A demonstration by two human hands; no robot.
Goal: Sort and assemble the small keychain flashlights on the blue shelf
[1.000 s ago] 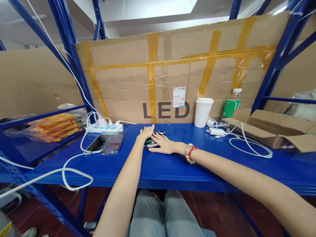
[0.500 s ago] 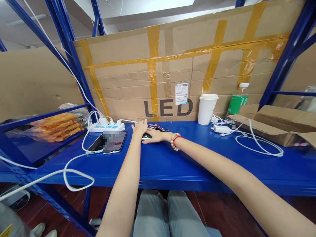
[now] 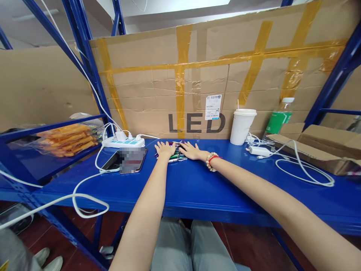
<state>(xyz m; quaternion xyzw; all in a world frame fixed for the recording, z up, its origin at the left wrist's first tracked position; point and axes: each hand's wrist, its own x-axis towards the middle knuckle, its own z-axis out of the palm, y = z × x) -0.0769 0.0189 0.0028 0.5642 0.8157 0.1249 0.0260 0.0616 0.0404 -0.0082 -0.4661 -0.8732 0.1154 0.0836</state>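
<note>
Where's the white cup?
In the head view, the white cup stands on the blue shelf, right of centre, between the LED lettering and green-labelled bottle.

hands (image 3: 166, 149): spread, palms down | pen-like items (image 3: 176, 156): beneath, between

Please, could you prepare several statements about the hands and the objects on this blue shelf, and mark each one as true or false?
1. The left hand is at the left side of the pile of pens. True.
2. The right hand is holding the cup. False: the right hand is at the right side of the pile, apart from the white cup.
3. The bottle lies on its side. False: the bottle stands upright.
4. The open cardboard box is to the right of the cup. True.
5. Nothing is plugged into the power strip. False: white plugs are in the power strip.
6. The cup stands upright. True.
</note>
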